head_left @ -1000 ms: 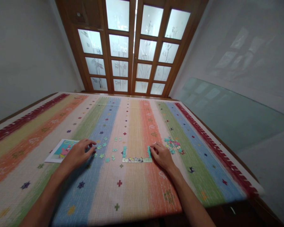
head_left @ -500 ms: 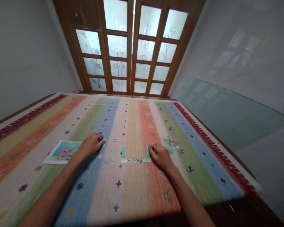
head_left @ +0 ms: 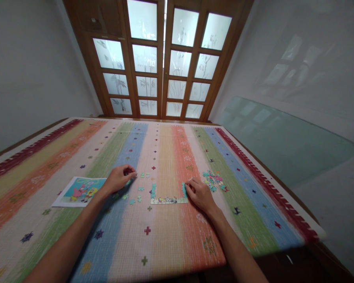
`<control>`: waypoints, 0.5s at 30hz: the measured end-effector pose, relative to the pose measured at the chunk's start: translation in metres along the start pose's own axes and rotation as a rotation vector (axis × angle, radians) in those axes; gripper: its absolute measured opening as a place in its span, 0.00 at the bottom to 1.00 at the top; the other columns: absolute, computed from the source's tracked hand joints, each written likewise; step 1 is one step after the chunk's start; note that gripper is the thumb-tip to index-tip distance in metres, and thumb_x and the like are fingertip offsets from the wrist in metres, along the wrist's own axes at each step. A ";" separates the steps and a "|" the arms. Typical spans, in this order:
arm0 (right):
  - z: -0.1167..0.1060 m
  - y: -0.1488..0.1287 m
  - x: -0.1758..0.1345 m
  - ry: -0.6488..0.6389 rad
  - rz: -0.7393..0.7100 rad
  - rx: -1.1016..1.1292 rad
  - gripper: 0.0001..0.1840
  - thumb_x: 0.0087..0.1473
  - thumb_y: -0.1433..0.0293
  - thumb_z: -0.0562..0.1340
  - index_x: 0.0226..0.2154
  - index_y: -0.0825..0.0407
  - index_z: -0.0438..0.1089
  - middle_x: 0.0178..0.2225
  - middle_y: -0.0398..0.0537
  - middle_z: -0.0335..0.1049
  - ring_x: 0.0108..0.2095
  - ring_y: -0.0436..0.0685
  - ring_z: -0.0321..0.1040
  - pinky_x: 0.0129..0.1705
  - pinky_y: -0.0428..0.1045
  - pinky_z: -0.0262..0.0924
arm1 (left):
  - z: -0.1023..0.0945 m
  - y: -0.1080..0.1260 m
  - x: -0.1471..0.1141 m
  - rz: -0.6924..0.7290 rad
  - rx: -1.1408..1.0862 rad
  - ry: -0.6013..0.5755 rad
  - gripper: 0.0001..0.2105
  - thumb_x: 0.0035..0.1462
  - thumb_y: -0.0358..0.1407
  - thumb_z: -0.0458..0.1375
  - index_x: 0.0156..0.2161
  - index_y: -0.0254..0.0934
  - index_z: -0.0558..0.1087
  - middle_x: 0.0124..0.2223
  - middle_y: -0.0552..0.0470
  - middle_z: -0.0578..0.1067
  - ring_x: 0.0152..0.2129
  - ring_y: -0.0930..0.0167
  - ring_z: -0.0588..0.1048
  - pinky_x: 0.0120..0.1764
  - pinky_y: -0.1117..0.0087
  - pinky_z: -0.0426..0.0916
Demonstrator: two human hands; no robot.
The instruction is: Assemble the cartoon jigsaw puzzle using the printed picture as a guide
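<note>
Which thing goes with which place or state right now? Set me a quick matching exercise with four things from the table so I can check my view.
Things:
1. Printed picture
2. Joined puzzle pieces
3. Heap of loose pieces
4. Right hand

Places and states:
A. Many-coloured and jumbled, on the right part of the tablecloth
B. Fingers curled, at the right-hand upright of a U shape
C. Flat on the left, partly covered by the left forearm
D. Laid out as a U, open side away from the person

Pairs: 1-C, 2-D, 3-A, 4-B
</note>
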State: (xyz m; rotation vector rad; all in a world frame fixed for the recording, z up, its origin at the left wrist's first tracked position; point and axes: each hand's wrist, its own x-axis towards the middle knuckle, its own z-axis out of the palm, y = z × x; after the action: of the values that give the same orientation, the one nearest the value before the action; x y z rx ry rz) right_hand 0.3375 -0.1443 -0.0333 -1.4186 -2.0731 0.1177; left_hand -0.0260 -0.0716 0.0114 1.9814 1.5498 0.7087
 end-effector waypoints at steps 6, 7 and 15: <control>-0.001 0.000 0.000 -0.010 0.006 -0.004 0.14 0.66 0.70 0.56 0.33 0.51 0.75 0.33 0.48 0.74 0.31 0.54 0.70 0.36 0.47 0.59 | 0.025 0.026 0.005 0.092 -0.166 -0.139 0.13 0.55 0.44 0.58 0.35 0.36 0.77 0.33 0.46 0.81 0.30 0.66 0.78 0.37 0.66 0.71; -0.002 0.000 0.000 -0.013 0.007 -0.005 0.14 0.66 0.70 0.56 0.33 0.51 0.75 0.33 0.48 0.74 0.31 0.54 0.70 0.36 0.47 0.59 | 0.030 0.029 0.006 0.102 -0.174 -0.153 0.12 0.55 0.44 0.58 0.35 0.36 0.77 0.32 0.47 0.81 0.29 0.67 0.77 0.36 0.67 0.70; -0.004 -0.001 0.001 0.001 0.005 -0.011 0.13 0.66 0.70 0.56 0.33 0.51 0.75 0.32 0.48 0.74 0.31 0.54 0.70 0.35 0.47 0.59 | 0.051 0.037 0.010 0.138 -0.121 -0.168 0.11 0.54 0.41 0.59 0.33 0.36 0.80 0.27 0.49 0.79 0.26 0.67 0.73 0.32 0.67 0.65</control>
State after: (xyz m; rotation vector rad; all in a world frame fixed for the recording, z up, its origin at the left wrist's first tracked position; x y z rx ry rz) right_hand 0.3386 -0.1449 -0.0293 -1.4305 -2.0724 0.1072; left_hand 0.0365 -0.0735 0.0002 2.0158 1.2532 0.6553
